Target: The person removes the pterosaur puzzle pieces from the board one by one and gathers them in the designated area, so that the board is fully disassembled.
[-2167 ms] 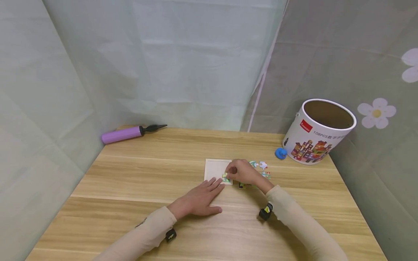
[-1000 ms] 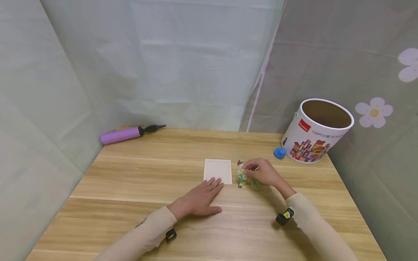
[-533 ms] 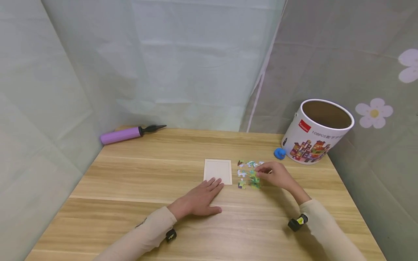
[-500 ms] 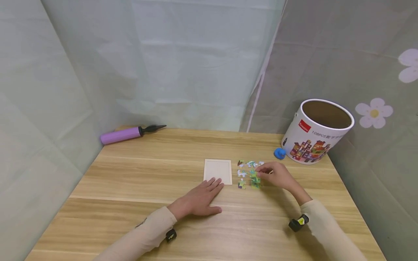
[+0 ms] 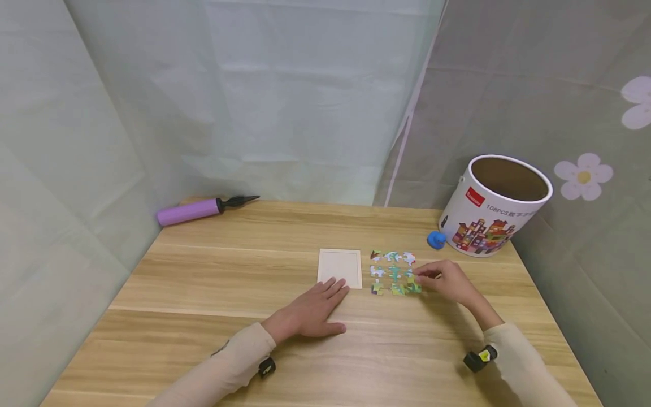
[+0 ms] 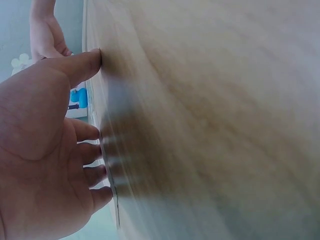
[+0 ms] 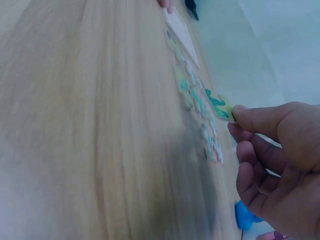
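Observation:
My right hand (image 5: 447,281) pinches a yellow-green jigsaw piece (image 7: 218,104) between thumb and fingers. In the head view it is over the lower right of the laid-out jigsaw pieces (image 5: 394,272), and in the right wrist view it shows raised off the tabletop. Those pieces lie in loose rows, slightly apart, just right of a square, pale wooden puzzle tray (image 5: 339,267) with nothing in it. My left hand (image 5: 315,308) lies with straight, spread fingers, their tips on the tray's near edge. In the left wrist view the thumb tip (image 6: 95,60) meets the tabletop.
A blue rubber duck (image 5: 436,239) sits beyond the pieces, beside a tall white bucket (image 5: 488,220) printed with blocks. At the back left lies a purple hand pump (image 5: 188,212) with a black nozzle. Cloth curtains (image 5: 325,113) hang behind the table.
My right hand has carried the jigsaw piece from the tray's lower right corner rightward, across the laid-out pieces to their right side. My left hand has stayed in place.

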